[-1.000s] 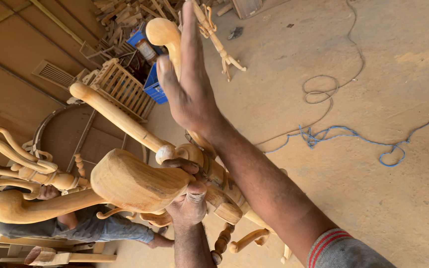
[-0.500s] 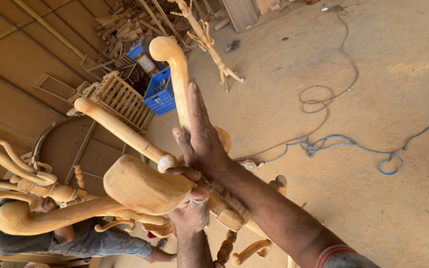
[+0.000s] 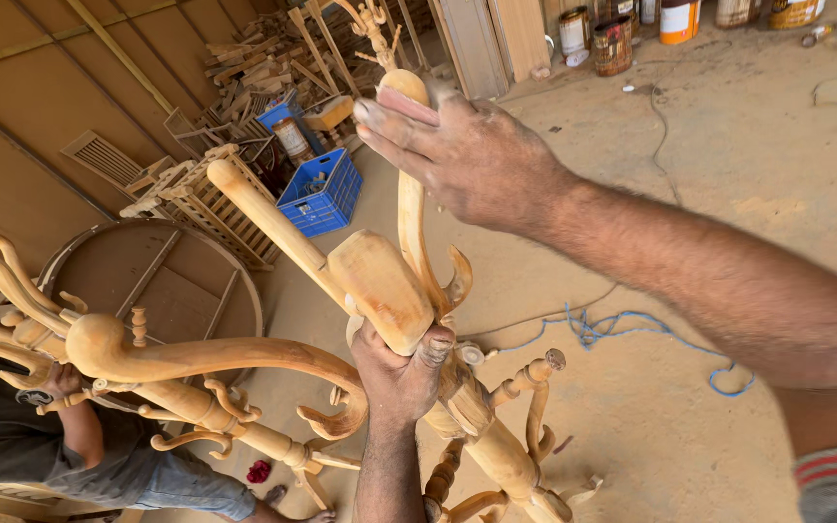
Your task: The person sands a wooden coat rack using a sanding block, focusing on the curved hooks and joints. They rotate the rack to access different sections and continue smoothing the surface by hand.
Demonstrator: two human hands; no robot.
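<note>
Wooden mallet (image 3: 360,266) gripped by left hand (image 3: 401,373); right hand (image 3: 462,155) hides leg tip (image 3: 401,87).

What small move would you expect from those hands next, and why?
Probably a downward press by the right hand: it rests on the top of the curved arm, whose lower end meets the post gripped by the left hand, which also holds a mallet.

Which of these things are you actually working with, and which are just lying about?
In hand:
left hand gripping wooden mallet
right hand on curved wooden arm
turned post

Lying about:
blue crate
paint tins
blue cord
wood scraps
</note>
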